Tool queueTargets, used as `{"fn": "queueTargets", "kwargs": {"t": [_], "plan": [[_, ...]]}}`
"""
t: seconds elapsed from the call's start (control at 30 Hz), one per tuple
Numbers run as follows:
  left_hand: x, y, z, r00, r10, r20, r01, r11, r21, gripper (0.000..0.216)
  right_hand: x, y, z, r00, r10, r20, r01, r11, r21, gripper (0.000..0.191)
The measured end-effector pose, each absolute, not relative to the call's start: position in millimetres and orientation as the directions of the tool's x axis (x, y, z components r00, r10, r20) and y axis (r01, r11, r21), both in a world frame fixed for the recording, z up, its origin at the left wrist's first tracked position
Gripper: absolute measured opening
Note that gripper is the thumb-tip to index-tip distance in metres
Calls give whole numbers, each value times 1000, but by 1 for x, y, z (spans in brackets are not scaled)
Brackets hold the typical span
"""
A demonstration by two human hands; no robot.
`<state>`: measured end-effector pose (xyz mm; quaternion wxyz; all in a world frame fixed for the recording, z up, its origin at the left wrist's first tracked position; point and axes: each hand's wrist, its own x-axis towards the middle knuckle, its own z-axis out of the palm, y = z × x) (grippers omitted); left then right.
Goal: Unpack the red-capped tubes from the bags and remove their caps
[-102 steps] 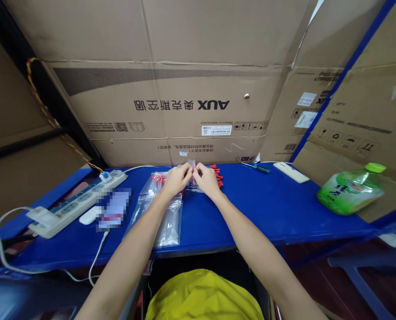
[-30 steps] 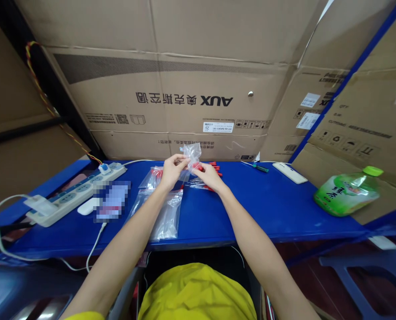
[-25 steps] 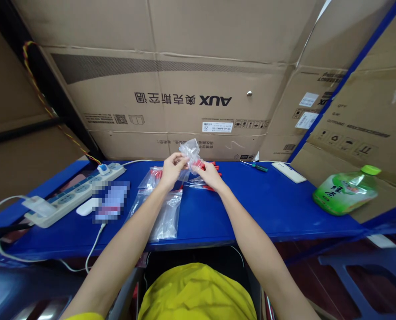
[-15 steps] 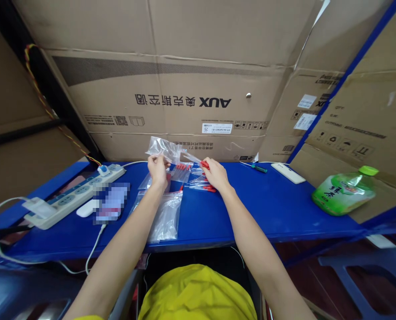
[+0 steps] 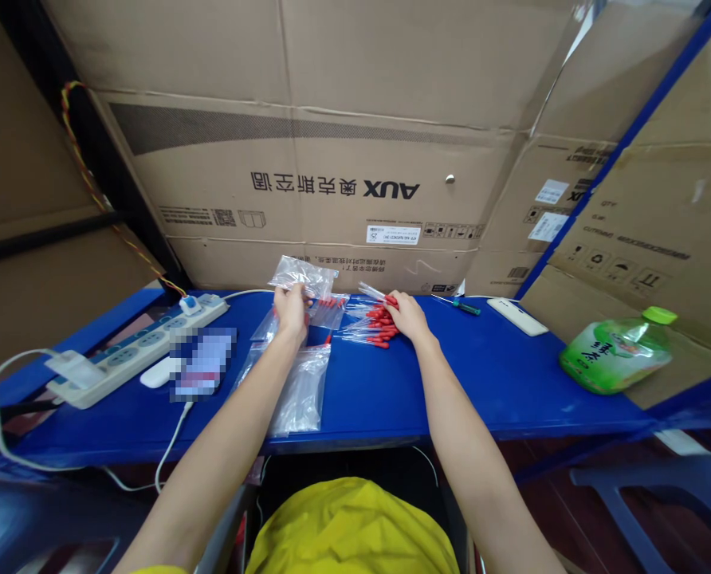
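My left hand (image 5: 292, 312) is closed on the edge of a clear plastic bag (image 5: 305, 276), raised above the table. Beneath it lies another clear bag (image 5: 331, 312) with several red ends showing, and a larger clear plastic bag (image 5: 301, 391) lies nearer the table's front edge. To the right is a pile of thin clear sticks with red ends (image 5: 379, 328). Over this pile my right hand (image 5: 409, 317) has its fingers closed around the red end of one stick, whose clear shaft (image 5: 371, 292) points up and left. The fingertips are partly hidden.
On the blue table (image 5: 367, 399), a power strip (image 5: 134, 351), a white case (image 5: 161, 372) and a phone (image 5: 206, 363) lie left. A green screwdriver (image 5: 466, 308), a white phone-like object (image 5: 516, 316) and a green bottle (image 5: 617, 351) lie right. Cardboard (image 5: 331, 143) walls the back.
My right hand has drawn away from the bag, rightward and down to the pile, the stick's tip now apart from the bag. My left hand still holds the bag, slightly lower.
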<state>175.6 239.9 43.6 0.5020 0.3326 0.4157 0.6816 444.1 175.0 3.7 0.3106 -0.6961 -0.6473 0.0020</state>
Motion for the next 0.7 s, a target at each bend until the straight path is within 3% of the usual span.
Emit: {"fn": "queueTargets", "kwargs": {"t": [0.13,0.4,0.7], "plan": [[176,241,43,-257,966,19,-415,-128,901,22,454,182,-10,161,890,427,830,112,-547,19],[178,243,39,-244,970,-2,-416,-103,904,24,452,197,-22,255,822,510,556,307,-772,47],[176,246,35,-214,977,-12,-415,-80,906,27,457,211,-35,488,799,352,384,166,-908,56]]}}
